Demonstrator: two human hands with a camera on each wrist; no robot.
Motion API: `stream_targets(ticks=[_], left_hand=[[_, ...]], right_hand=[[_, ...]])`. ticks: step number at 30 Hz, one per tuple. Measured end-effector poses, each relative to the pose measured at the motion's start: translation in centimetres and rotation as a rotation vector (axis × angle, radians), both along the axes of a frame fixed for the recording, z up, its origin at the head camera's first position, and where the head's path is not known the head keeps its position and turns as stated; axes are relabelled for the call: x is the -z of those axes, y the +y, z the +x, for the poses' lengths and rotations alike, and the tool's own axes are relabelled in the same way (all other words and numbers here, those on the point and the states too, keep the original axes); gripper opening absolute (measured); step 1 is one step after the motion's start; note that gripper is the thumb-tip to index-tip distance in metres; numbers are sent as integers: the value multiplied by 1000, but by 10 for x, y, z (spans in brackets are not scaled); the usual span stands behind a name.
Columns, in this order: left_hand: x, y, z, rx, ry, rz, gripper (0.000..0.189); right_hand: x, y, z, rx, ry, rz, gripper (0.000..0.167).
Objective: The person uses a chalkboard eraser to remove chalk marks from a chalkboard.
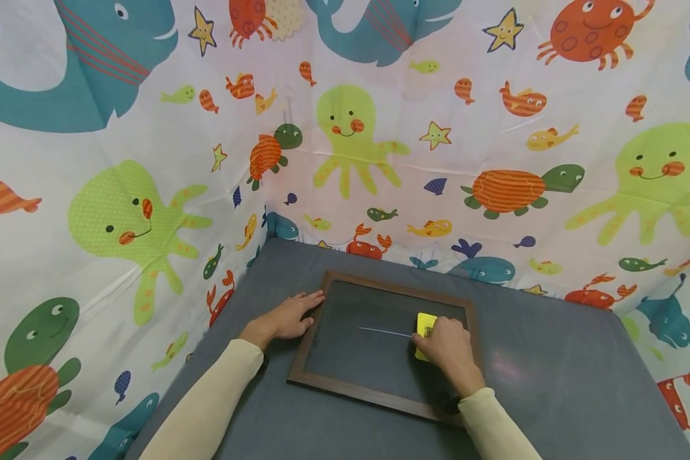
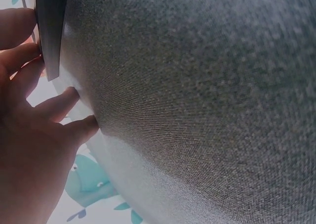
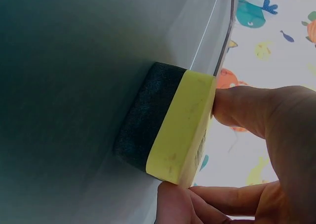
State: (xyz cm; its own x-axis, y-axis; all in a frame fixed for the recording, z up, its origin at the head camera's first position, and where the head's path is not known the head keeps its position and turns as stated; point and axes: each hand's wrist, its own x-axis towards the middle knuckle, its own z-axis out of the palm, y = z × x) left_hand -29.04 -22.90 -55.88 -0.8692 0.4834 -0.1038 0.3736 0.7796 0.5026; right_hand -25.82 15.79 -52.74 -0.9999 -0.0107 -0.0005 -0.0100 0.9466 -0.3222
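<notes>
A small chalkboard (image 1: pixel 368 364) with a brown wooden frame (image 1: pixel 374 400) lies flat on the grey-covered table. Across its dark surface runs one thin white line (image 1: pixel 382 330), ending at a yellow board eraser (image 1: pixel 423 324). My right hand (image 1: pixel 451 350) grips that eraser between thumb and fingers, as the right wrist view shows too; its black felt side (image 3: pixel 150 115) faces the board. At the frame's left side my left hand (image 1: pixel 287 318) rests with fingers extended. In the left wrist view, some fingertips touch the frame's edge (image 2: pixel 51 36) and others meet the grey cloth.
Grey cloth (image 1: pixel 558 377) covers the table, reaching well to the right of the board. A white curtain (image 1: pixel 374 223) printed with sea animals rises along the back and left side, and hangs at the right too.
</notes>
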Motion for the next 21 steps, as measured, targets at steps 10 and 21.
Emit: stream_targets(ticks=[10,21], left_hand=[[6,-2,-3,-4,15,-5,64],[6,-2,-2,-6,17,-11,63]], right_hand=[[2,-26,-6,-36,10,-29,56],[-1,-53,-9,-43,-4,-48,58]])
